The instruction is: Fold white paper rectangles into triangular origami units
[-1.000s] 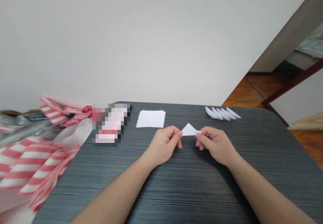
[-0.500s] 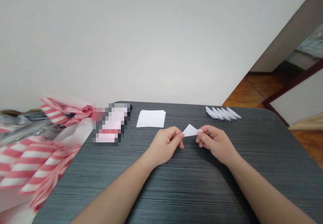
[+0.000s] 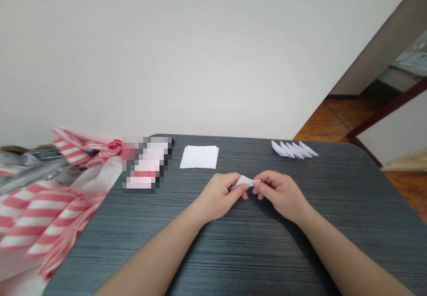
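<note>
A small piece of folded white paper [image 3: 246,180] is pinched between both hands, just above the dark table. My left hand [image 3: 223,196] grips its left part, thumb on top, and covers much of it. At its right end, my right hand [image 3: 278,194] pinches the tip between thumb and fingers. Beyond my left hand lies a small stack of white paper sheets [image 3: 199,157]. Past my right hand, a row of several folded white paper pieces [image 3: 294,150] sits overlapped near the table's back edge.
The dark wood-grained table [image 3: 233,251] stands against a white wall [image 3: 200,56]. At its back left lies a pixelated, phone-like object [image 3: 148,162]. Red-and-white striped cloth [image 3: 50,211] and clear plastic are heaped left of the table. Wooden flooring [image 3: 313,120] shows at the right.
Both hands have come closer together and slightly towards me. My left hand has slid further over the folded paper, so less of its pointed shape shows. The stack and the row stayed put.
</note>
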`<action>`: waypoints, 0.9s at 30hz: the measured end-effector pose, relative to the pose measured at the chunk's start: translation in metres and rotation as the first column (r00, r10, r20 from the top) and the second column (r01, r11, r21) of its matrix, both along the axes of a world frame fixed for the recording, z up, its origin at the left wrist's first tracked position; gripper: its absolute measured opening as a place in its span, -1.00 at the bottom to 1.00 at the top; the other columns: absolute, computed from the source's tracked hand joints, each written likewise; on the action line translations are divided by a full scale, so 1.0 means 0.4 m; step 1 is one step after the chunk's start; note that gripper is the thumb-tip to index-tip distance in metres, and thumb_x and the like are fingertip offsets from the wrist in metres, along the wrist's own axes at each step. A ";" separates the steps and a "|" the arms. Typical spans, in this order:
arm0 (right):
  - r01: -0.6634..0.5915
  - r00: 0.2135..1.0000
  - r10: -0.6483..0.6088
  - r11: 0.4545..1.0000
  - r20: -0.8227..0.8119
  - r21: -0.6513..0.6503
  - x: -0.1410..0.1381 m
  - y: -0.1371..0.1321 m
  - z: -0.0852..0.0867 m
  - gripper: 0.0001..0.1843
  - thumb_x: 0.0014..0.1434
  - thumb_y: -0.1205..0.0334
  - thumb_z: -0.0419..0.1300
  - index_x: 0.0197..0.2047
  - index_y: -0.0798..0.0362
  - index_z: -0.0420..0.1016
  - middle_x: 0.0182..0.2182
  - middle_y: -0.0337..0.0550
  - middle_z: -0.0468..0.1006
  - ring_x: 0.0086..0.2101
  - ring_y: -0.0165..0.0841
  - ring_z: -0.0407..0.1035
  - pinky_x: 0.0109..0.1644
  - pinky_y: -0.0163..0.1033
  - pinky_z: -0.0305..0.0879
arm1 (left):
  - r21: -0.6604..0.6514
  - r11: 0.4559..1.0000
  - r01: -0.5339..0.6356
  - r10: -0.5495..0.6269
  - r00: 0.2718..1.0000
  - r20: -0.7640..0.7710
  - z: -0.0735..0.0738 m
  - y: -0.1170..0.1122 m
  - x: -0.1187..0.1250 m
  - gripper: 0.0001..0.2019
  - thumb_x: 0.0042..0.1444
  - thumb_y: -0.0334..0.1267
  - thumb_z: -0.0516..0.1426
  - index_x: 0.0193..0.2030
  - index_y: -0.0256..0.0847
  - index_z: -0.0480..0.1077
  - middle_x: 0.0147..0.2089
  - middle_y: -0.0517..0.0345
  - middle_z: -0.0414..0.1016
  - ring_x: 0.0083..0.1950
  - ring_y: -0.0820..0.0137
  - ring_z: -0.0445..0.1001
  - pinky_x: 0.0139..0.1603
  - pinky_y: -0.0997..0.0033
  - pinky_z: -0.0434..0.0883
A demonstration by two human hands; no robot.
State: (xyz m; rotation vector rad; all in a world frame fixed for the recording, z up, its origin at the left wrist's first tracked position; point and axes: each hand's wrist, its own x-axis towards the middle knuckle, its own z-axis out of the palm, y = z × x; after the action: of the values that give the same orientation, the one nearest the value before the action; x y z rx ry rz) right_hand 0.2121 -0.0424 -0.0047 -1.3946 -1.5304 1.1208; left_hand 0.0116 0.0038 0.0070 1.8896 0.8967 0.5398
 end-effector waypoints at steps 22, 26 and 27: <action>0.030 0.989 -0.028 0.999 -0.145 0.010 0.017 -0.001 -0.014 -0.85 0.28 0.15 0.18 -0.23 0.05 0.47 -0.51 -0.26 0.49 -0.53 -0.44 0.31 -0.45 -0.32 0.19 | -0.040 0.999 -0.017 0.019 0.999 0.027 -0.019 0.003 -0.003 -0.77 0.30 -0.26 0.04 -0.25 -0.22 0.51 -0.42 0.25 0.51 -0.52 0.55 0.34 -0.45 0.57 0.25; 0.057 0.976 -0.041 0.996 -0.213 0.071 0.015 -0.002 -0.019 -0.89 0.28 0.17 0.19 -0.21 0.03 0.44 -0.49 -0.24 0.48 -0.49 -0.41 0.34 -0.43 -0.30 0.22 | -0.038 0.999 -0.021 0.021 1.000 0.007 -0.021 0.004 -0.004 -0.75 0.31 -0.23 0.03 -0.25 -0.22 0.51 -0.49 0.27 0.44 -0.52 0.54 0.34 -0.45 0.58 0.25; 0.054 0.970 -0.028 0.993 -0.240 0.101 0.015 -0.002 -0.021 -0.91 0.29 0.19 0.19 -0.21 0.02 0.43 -0.44 -0.22 0.50 -0.46 -0.41 0.36 -0.43 -0.31 0.23 | -0.039 0.999 -0.022 0.023 1.000 0.007 -0.021 0.003 -0.004 -0.75 0.31 -0.22 0.03 -0.25 -0.22 0.51 -0.48 0.26 0.43 -0.51 0.54 0.34 -0.45 0.58 0.25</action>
State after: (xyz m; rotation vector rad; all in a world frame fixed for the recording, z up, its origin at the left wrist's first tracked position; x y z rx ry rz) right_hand 0.2181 -0.0434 -0.0132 -1.1688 -1.3625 1.1211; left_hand 0.0101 0.0052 -0.0014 1.8430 0.9184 0.5386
